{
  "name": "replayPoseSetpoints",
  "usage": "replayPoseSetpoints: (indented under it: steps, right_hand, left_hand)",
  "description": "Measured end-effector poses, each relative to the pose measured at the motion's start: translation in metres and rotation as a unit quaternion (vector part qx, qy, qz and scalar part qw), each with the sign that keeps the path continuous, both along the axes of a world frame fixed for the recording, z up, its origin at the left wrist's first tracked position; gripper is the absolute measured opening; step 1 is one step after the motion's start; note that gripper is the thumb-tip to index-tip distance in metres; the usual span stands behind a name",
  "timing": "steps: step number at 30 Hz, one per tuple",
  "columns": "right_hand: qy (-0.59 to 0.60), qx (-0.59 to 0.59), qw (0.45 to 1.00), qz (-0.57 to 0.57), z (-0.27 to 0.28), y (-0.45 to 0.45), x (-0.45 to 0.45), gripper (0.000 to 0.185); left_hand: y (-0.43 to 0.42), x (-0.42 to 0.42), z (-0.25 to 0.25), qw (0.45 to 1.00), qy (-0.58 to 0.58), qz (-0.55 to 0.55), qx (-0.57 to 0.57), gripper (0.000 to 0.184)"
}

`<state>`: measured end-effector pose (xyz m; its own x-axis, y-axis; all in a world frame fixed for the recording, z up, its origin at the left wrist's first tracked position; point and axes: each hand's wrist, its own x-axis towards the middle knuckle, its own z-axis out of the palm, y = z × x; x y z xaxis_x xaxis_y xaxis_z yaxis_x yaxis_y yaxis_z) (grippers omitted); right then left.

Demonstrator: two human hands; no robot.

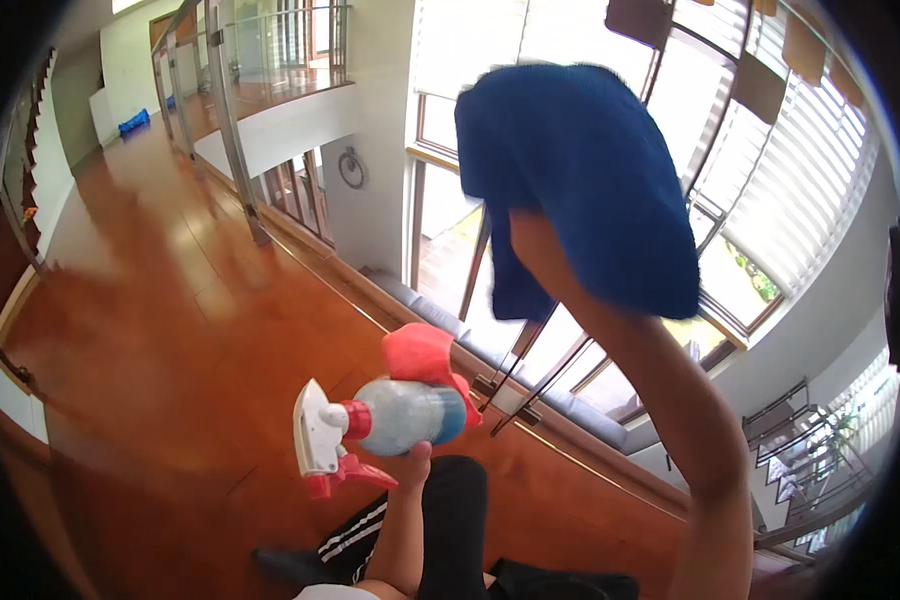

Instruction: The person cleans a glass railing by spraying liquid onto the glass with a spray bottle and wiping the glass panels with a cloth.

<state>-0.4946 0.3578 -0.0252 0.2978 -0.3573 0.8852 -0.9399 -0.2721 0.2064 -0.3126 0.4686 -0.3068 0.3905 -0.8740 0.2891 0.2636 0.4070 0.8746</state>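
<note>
A blue cloth [610, 180] hangs over my right hand [535, 235], which is raised in front of the tall windows; the cloth hides the fingers. My left hand [420, 468] is low in the middle, wrapped round a spray bottle [400, 418] with blue liquid in its lower part. The bottle lies tilted on its side, its white and red spray head [320, 430] toward the left. Against the bottle's upper side is a pink-red cloth or glove [420, 355], its kind hard to tell.
A glass railing with metal posts [232, 130] runs beside the wooden floor [170, 400]. Beyond the edge, a lower level shows a grey sofa [580, 415]. Stairs [800, 470] are at the right. A blue object [133, 122] lies far back left.
</note>
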Motion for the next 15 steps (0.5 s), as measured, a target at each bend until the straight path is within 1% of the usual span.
replayPoseSetpoints:
  steps: [3, 5, 6, 7, 8, 9, 10, 11, 12, 13, 14, 15]
  right_hand:
    - [0.031, 0.023, 0.999, -0.001, -0.005, -0.053, 0.033, 0.035]
    - [0.018, 0.060, 0.997, 0.055, -0.028, -0.068, 0.051, 0.035]
    - [-0.007, 0.087, 0.991, 0.102, -0.043, -0.073, 0.056, 0.034]
    - [-0.084, 0.150, 0.961, 0.215, -0.059, -0.082, 0.060, 0.034]
    - [-0.214, 0.231, 0.868, 0.383, -0.073, -0.092, 0.062, 0.034]
    - [-0.322, 0.291, 0.748, 0.502, -0.078, -0.091, 0.065, 0.034]
    - [-0.326, 0.360, 0.730, 0.481, -0.076, -0.093, 0.060, 0.035]
    - [-0.165, 0.362, 0.851, 0.344, -0.068, -0.094, 0.048, 0.039]
    - [0.015, 0.321, 0.924, 0.206, -0.050, -0.085, 0.044, 0.042]
    - [0.354, 0.142, 0.919, -0.098, -0.006, -0.059, 0.043, 0.046]
    - [0.293, 0.072, 0.953, -0.040, 0.020, -0.057, 0.032, 0.048]
    - [0.228, 0.000, 0.973, 0.019, 0.047, -0.060, 0.023, 0.051]
  left_hand:
    - [-0.002, 0.005, -0.009, 1.000, 0.019, 0.001, 0.015, 0.095]
    - [-0.003, 0.008, -0.012, 0.999, 0.023, -0.004, 0.023, 0.095]
    - [-0.004, 0.009, -0.012, 0.999, 0.024, -0.004, 0.028, 0.096]
    - [-0.003, 0.010, -0.011, 0.999, 0.022, -0.008, 0.030, 0.096]
    - [-0.002, 0.010, -0.009, 0.999, 0.022, -0.012, 0.032, 0.096]
    - [-0.001, 0.011, -0.008, 0.999, 0.021, -0.015, 0.034, 0.097]
    - [-0.002, 0.011, -0.007, 0.999, 0.019, -0.018, 0.034, 0.097]
    - [-0.002, 0.011, -0.007, 0.999, 0.020, -0.023, 0.035, 0.098]
    - [-0.003, 0.012, -0.011, 0.999, 0.011, -0.028, 0.032, 0.098]
    - [-0.003, 0.013, -0.014, 0.999, 0.002, -0.032, 0.030, 0.099]
    - [-0.005, 0.012, -0.019, 0.999, -0.015, -0.039, 0.025, 0.101]
    - [-0.006, 0.011, -0.021, 0.999, -0.015, -0.041, 0.025, 0.101]
